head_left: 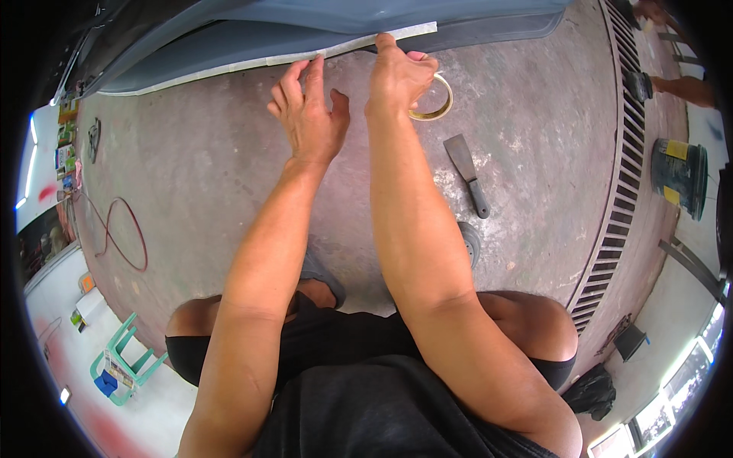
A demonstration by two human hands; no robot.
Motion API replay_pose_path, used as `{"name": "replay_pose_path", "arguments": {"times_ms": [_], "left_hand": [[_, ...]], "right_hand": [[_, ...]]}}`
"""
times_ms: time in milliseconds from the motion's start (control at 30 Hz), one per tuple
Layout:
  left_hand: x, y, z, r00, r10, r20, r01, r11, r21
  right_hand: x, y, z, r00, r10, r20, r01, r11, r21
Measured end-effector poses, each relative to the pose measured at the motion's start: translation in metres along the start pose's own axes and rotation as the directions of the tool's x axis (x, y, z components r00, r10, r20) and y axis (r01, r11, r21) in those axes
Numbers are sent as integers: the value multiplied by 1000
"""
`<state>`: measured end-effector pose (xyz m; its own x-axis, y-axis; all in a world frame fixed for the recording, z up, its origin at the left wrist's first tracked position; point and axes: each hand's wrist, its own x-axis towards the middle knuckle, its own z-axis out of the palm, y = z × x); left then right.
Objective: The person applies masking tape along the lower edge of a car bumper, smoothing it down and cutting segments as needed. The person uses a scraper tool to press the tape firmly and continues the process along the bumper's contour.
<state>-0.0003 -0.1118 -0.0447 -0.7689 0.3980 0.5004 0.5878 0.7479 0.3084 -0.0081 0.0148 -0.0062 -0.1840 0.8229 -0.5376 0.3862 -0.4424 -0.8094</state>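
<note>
A pale strip of masking tape (229, 69) runs along the lower edge of a grey-blue car body panel (267, 38). My left hand (309, 114) has its fingers apart, with one fingertip at the strip's lower edge and nothing held. To its right, my right hand (397, 76) presses a fingertip on the strip near its right end. The same hand's curled fingers hold a roll of masking tape (449, 103), partly hidden behind them. On the floor to the right lies a putty knife (467, 175) with a dark handle.
A slotted drain grate (620, 191) crosses the concrete floor at right, with a dark bucket (679, 177) beyond it. Another person's arm (683, 90) reaches in at far right. At left are a red hose (143, 244) and a green plastic stool (122, 359).
</note>
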Motion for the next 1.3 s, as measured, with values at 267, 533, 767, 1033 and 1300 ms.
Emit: {"name": "replay_pose_path", "arguments": {"times_ms": [267,533,767,1033,1300], "left_hand": [[2,-7,-11,997,-66,-25,67,997,29],[3,13,-6,994,111,11,-111,994,-2],[24,38,13,925,338,172,-346,938,18],[40,21,17,865,415,283,-480,848,226],[41,21,10,781,477,403,-615,699,365]], "right_hand": [[-5,8,1,996,-89,-5,88,994,-59],[33,-2,-25,996,-76,-44,76,997,8],[43,-3,-24,996,-75,-43,76,997,0],[49,-15,-27,992,-105,-63,105,994,2],[128,-48,-87,873,69,-483,75,959,273]]}}
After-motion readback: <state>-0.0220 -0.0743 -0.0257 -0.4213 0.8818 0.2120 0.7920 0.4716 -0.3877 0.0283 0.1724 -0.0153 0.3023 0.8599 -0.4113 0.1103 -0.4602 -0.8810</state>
